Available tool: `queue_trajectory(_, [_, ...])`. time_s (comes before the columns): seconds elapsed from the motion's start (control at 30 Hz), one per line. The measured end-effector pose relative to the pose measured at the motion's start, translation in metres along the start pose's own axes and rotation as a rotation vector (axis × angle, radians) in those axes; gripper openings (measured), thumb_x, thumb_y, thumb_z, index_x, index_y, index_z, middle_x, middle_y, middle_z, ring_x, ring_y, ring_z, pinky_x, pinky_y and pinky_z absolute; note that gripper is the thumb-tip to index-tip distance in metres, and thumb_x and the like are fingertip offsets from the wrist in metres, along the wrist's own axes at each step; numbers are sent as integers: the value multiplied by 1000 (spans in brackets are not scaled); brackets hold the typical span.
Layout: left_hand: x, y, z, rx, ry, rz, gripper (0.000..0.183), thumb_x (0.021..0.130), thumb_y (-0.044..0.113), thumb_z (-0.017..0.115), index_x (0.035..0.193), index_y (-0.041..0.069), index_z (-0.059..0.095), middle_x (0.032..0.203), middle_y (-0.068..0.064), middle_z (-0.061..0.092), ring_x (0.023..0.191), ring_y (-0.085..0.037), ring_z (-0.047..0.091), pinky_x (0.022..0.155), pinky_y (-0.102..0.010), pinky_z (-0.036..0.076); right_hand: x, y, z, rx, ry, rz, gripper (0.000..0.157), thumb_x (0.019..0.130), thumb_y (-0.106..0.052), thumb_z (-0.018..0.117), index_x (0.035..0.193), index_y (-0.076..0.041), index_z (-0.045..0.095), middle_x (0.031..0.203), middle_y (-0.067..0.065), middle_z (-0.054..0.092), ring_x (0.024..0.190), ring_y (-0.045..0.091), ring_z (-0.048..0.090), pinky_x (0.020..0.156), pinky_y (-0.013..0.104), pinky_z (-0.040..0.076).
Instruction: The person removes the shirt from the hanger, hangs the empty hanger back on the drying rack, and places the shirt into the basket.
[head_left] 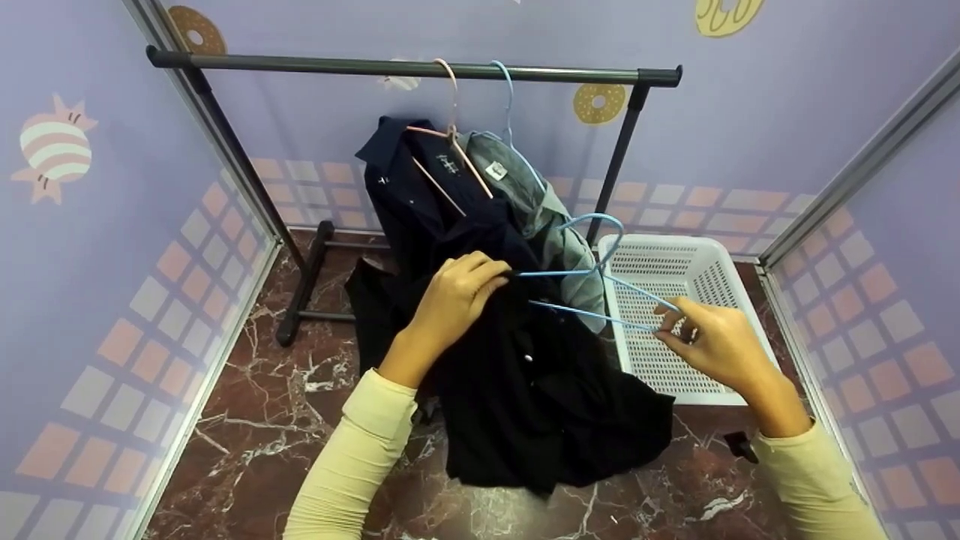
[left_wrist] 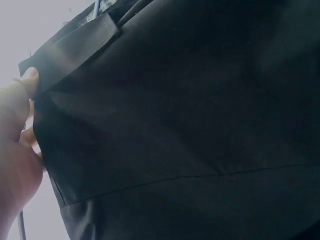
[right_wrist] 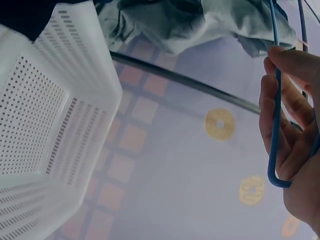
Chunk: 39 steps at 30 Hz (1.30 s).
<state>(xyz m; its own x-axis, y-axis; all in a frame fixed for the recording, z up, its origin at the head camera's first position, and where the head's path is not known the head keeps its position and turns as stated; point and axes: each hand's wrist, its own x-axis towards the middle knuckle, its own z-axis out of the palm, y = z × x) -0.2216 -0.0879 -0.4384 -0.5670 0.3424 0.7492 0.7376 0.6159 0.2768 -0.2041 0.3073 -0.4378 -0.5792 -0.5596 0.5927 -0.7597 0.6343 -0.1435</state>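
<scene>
A black shirt [head_left: 510,390] hangs from my left hand [head_left: 461,289], whose fingers and thumb pinch it near the collar. In the left wrist view the dark cloth [left_wrist: 175,115] fills most of the picture, with the thumb on its edge. One side of a blue hanger [head_left: 570,309] reaches toward the shirt's neck; its far end is hidden by cloth. My right hand [head_left: 712,337] grips the hanger's other end. The right wrist view shows the fingers curled about the blue hanger [right_wrist: 276,115] at its bent corner.
Behind the hands, a dark rack [head_left: 337,66] carries a navy shirt [head_left: 405,195] on a pink hanger and a grey-green shirt [head_left: 555,217] on a blue one. A white perforated basket [head_left: 739,292] stands on the marbled floor at right. A small black piece [head_left: 739,445] lies near the right sleeve.
</scene>
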Motion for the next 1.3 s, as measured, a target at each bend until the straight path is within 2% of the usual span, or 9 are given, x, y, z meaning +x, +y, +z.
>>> queue_trajectory(0.17, [-4, -8, 6, -26, -16, -57, 22, 101, 24, 65, 111, 8, 76, 98, -5, 72, 92, -22, 68, 79, -39, 53, -9, 8, -8, -54, -12, 15, 40, 69, -5, 92, 101, -14, 71, 79, -10, 75, 56, 6, 67, 50, 22, 54])
queue_trajectory(0.4, [-13, -17, 18, -126, 13, -149, 21, 101, 20, 66, 112, 6, 77, 100, -7, 70, 95, -21, 67, 87, -35, 57, -20, 17, -22, -91, -28, 31, 41, 68, -7, 92, 103, -14, 72, 77, -12, 74, 56, 6, 66, 50, 22, 51])
queue_trajectory(0.57, [-22, -17, 23, -117, 3, -191, 19, 100, 17, 67, 112, 6, 76, 102, -7, 69, 97, -21, 67, 88, -34, 57, -28, 23, -32, -81, -69, 52, 41, 67, -7, 92, 102, -13, 72, 74, -14, 73, 56, 5, 66, 51, 19, 51])
queue_trajectory(0.77, [-36, -19, 29, -75, -60, -223, 19, 99, 17, 69, 111, 6, 77, 102, -8, 68, 96, -22, 69, 88, -35, 59, -35, 27, -41, -77, -139, 70, 44, 67, -10, 93, 104, -14, 70, 74, -16, 73, 56, 2, 65, 51, 19, 50])
queue_trajectory(0.93, [-46, -26, 33, -10, -120, -261, 18, 98, 18, 71, 110, 7, 77, 103, -7, 70, 97, -24, 69, 89, -38, 59, -37, 27, -49, -76, -189, 81, 40, 68, -10, 92, 99, -15, 67, 73, -17, 72, 56, 2, 65, 51, 17, 47])
queue_trajectory(1.17, [-58, -33, 35, 35, -238, -309, 15, 94, 16, 76, 105, 6, 75, 102, -8, 70, 97, -29, 68, 90, -44, 58, -38, 24, -60, 33, -168, 174, 43, 68, -4, 92, 102, -16, 70, 73, -18, 71, 61, -12, 59, 49, 12, 44])
queue_trajectory(1.3, [-66, -36, 36, 36, -324, -308, 20, 92, 17, 78, 109, 6, 75, 105, -9, 71, 100, -31, 68, 91, -46, 58, -34, 18, -58, 74, -157, 195, 44, 69, -1, 92, 106, -13, 70, 75, -17, 71, 61, -11, 59, 50, 11, 46])
